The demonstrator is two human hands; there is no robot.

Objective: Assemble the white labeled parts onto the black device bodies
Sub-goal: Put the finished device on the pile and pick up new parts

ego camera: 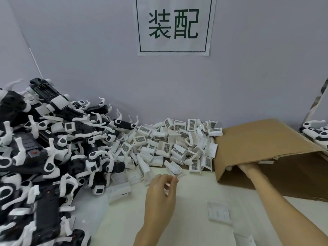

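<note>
A big heap of black device bodies [40,148] with white arms fills the left side of the table. A pile of white labeled parts [170,148] lies against the wall in the middle. My left hand [161,194] hovers at the pile's near edge, fingers curled, pinching what looks like a small white piece at its fingertips. My right forearm [262,183] reaches into the tipped cardboard box [262,137]; the hand itself is hidden inside it.
The cardboard box lies on its side at the right, its mouth toward the white parts. Two loose white parts [219,213] lie on the pale tabletop near me. More assembled devices [316,132] sit at the far right. A paper sign [174,25] hangs on the wall.
</note>
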